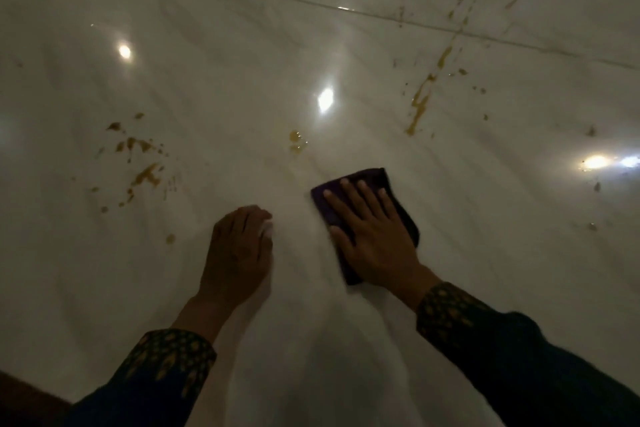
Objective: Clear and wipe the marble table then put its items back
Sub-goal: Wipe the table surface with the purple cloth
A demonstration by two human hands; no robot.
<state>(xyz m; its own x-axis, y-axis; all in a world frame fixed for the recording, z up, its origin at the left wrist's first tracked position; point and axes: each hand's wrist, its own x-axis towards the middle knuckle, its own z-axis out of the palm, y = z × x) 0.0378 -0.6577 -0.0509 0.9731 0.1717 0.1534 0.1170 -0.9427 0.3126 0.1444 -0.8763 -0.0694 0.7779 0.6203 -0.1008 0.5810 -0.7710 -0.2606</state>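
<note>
The white marble table [207, 45] fills the view, glossy with lamp reflections. A dark purple cloth [398, 198] lies flat on it right of centre. My right hand [370, 236] presses flat on the cloth with straight, spread fingers. My left hand [239, 250] rests on the bare marble just left of the cloth, fingers bent downward at the tips and holding nothing. Orange-brown spill marks dot the marble: a patch at the left [138, 163], a small blob [296, 140] ahead of the cloth, and a long streak at the upper right [426, 97].
A thin seam [381, 15] crosses the marble at the far side. More small specks lie at the far right [590, 132]. A dark edge [24, 395] shows at the bottom left corner, beyond the table's near rim.
</note>
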